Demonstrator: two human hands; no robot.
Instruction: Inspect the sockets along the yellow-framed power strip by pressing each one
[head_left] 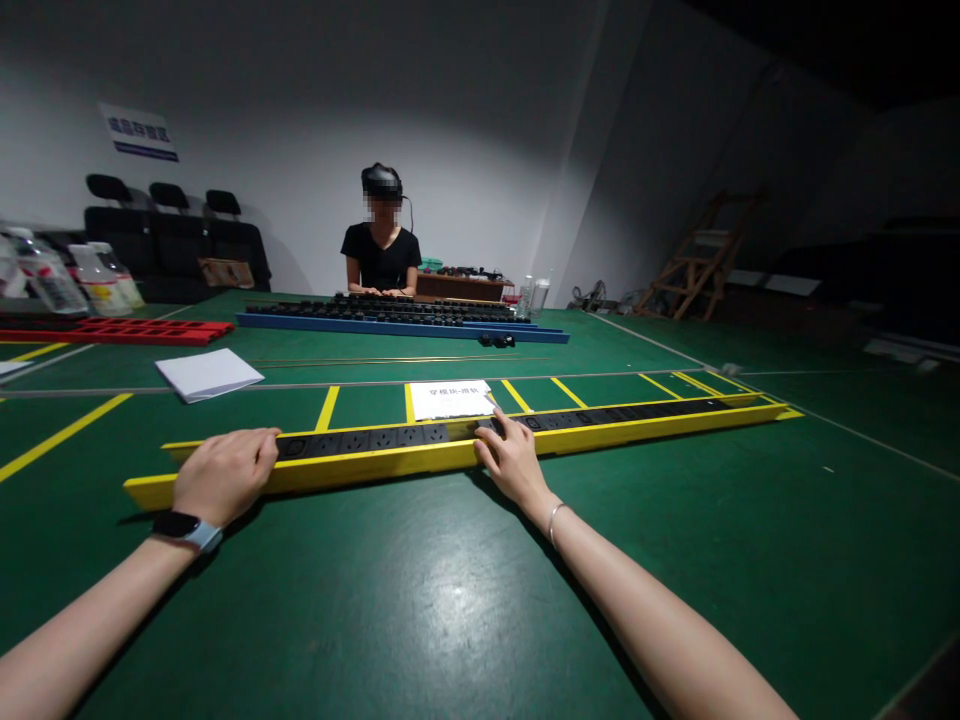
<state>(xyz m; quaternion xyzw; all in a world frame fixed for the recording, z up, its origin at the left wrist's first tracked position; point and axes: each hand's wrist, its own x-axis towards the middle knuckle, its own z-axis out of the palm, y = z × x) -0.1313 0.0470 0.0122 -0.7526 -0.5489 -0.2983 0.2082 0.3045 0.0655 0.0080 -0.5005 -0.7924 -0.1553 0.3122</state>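
A long yellow rail (420, 460) lies across the green table, its channel filled with a row of black socket modules (382, 438). Near its left end, my left hand (225, 475) is closed, fingers curled over the rail and against the leftmost modules; a watch is on that wrist. Further right, my right hand (514, 458) reaches into the channel. Its bent fingers grip a black socket module (489, 427), partly hidden by them, with the thumb at the rail's front wall. A short gap in the row shows just left of these fingers.
Behind the rail lie a white label sheet (450, 400) and folded white paper (210, 374). Blue rails (405, 328) with black modules lie farther back, before a seated person (381, 250). Red rails (150, 331) and bottles (97, 280) are at left. Thin rods (397, 360) lie mid-table.
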